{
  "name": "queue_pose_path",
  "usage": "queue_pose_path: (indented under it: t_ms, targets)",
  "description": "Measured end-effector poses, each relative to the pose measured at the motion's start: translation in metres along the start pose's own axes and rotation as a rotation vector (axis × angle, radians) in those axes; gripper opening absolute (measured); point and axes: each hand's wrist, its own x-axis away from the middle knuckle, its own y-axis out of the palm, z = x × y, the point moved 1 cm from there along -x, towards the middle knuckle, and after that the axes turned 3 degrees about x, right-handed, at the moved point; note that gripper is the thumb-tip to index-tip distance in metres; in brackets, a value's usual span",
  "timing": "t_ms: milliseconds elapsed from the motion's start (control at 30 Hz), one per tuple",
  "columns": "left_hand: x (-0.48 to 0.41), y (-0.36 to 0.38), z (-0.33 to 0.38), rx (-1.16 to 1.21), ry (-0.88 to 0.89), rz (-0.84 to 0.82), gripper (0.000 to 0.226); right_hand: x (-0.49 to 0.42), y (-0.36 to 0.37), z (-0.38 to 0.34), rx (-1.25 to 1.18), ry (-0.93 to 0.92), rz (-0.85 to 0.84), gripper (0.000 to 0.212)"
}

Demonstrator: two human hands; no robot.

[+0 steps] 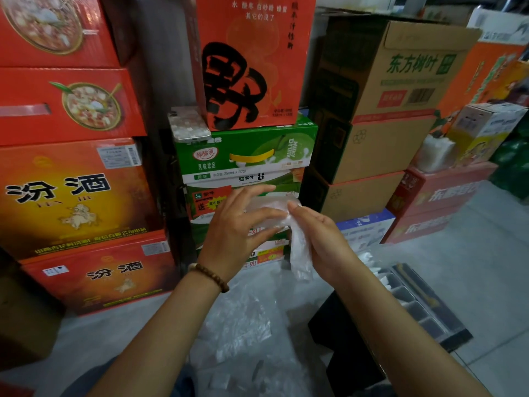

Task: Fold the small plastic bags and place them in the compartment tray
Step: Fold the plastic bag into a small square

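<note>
A small clear plastic bag point(299, 247) is held up in front of me between both hands, its lower part hanging down. My left hand point(234, 227) pinches its upper part with thumb and fingers. My right hand point(317, 233) grips the bag from the right side. A loose pile of clear plastic bags point(237, 325) lies on the floor below my arms. The dark compartment tray point(423, 308) sits on the floor at the right, with several folded white bags point(375, 267) in its far compartments.
Stacked red, green and brown drink cartons point(249, 156) wall in the left and back. A phone point(189, 124) lies on the green carton. A black object point(343, 339) stands beside the tray. Grey tiled floor point(486, 282) runs to the right.
</note>
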Motion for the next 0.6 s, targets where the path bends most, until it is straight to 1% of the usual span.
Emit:
queue_pose_path:
  t_ms: [133, 167, 233, 333, 400, 433, 500, 567, 600]
  targets:
    - [-0.001, 0.000, 0.002, -0.041, 0.078, 0.046, 0.020, 0.001, 0.000, 0.002, -0.058, 0.038, -0.088, 0.038]
    - [-0.001, 0.000, 0.002, -0.043, 0.092, 0.057, 0.020, 0.001, -0.001, 0.002, -0.052, 0.049, -0.100, 0.039]
    - [-0.001, -0.001, 0.001, -0.047, 0.094, 0.075, 0.022, 0.003, -0.001, -0.003, 0.036, 0.066, -0.143, 0.037]
    - [-0.002, -0.002, -0.003, -0.022, 0.034, 0.084, 0.025, 0.003, -0.006, -0.011, 0.137, 0.132, -0.240, 0.030]
    - [-0.001, -0.003, -0.006, 0.008, -0.017, 0.085, 0.024, 0.002, -0.011, -0.012, 0.157, 0.166, -0.275, 0.039]
    - [-0.001, -0.004, -0.007, 0.015, -0.029, 0.078, 0.023, 0.001, -0.013, -0.012, 0.161, 0.180, -0.281, 0.041]
    - [-0.001, -0.004, -0.009, 0.024, -0.039, 0.056, 0.023, 0.000, -0.016, -0.012, 0.158, 0.192, -0.274, 0.032]
    - [-0.001, -0.004, -0.010, 0.063, -0.067, 0.035, 0.021, -0.001, -0.017, -0.012, 0.152, 0.159, -0.248, 0.029]
    - [-0.001, -0.004, -0.009, 0.103, -0.105, 0.030, 0.016, -0.002, -0.018, -0.012, 0.158, 0.125, -0.226, 0.029]
